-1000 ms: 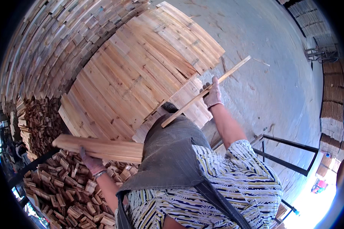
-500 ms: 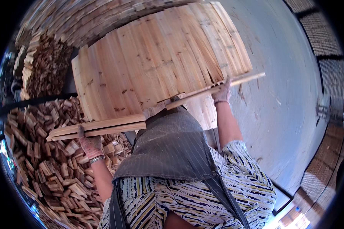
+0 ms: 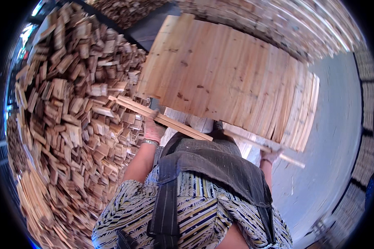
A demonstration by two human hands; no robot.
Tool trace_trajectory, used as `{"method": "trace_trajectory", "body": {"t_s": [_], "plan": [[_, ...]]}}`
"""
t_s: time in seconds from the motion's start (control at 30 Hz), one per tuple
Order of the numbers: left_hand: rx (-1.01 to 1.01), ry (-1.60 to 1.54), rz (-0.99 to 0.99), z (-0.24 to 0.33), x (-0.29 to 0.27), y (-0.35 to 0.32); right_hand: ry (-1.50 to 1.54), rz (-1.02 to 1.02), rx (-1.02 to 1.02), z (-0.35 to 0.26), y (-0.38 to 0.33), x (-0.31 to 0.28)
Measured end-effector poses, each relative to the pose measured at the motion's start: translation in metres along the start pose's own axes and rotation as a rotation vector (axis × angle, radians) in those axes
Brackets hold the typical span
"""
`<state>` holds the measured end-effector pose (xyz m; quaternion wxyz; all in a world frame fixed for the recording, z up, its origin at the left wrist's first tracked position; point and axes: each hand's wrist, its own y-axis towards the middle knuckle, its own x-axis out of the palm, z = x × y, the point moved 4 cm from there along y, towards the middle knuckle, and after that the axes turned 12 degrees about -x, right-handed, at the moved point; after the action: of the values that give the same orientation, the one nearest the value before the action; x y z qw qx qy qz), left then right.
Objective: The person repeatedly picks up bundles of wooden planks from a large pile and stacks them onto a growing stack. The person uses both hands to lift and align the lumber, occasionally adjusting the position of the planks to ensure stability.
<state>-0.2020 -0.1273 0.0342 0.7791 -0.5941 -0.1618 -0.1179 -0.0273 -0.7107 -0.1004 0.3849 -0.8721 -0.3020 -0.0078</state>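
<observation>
My left hand (image 3: 153,129), in a pale pinkish glove with a bracelet at the wrist, is closed around two narrow wooden boards (image 3: 176,125) lying one against the other. They slant from the scrap pile's side down to my apron. In my gloved right hand (image 3: 271,155) a thin wooden strip (image 3: 294,160) is gripped, passing just below the near edge of a broad layer of planks (image 3: 220,74). These planks lie side by side in front of me, with knots and a few cracks showing. The fingers of my right hand are partly blurred.
A large heap of short wood offcuts (image 3: 81,108) fills the left side. Stacked timber (image 3: 274,25) runs along the back. Grey floor (image 3: 332,112) stretches to the right, with bundled stacks (image 3: 367,108) at its far edge. A dark apron (image 3: 220,162) covers my front.
My view has swung left, so the planks appear farther right and more of the offcut heap shows. Both hands keep their wood; the left hand's boards now slant down toward my apron.
</observation>
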Motion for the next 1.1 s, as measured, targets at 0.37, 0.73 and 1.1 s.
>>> {"method": "trace_trajectory", "body": {"t_s": [0.37,0.73,1.1], "plan": [[-0.118,-0.018,-0.158,-0.031,0.031,0.082,-0.006,0.136,-0.296,-0.17,-0.012,-0.048],[-0.084,0.014,-0.084,-0.047,0.036,0.058,-0.006,0.159,-0.454,-0.212,-0.089,0.027],[0.125,0.377,-0.159,-0.027,0.0,0.085,-0.359,-0.067,-0.806,-0.226,-0.09,0.12]]}}
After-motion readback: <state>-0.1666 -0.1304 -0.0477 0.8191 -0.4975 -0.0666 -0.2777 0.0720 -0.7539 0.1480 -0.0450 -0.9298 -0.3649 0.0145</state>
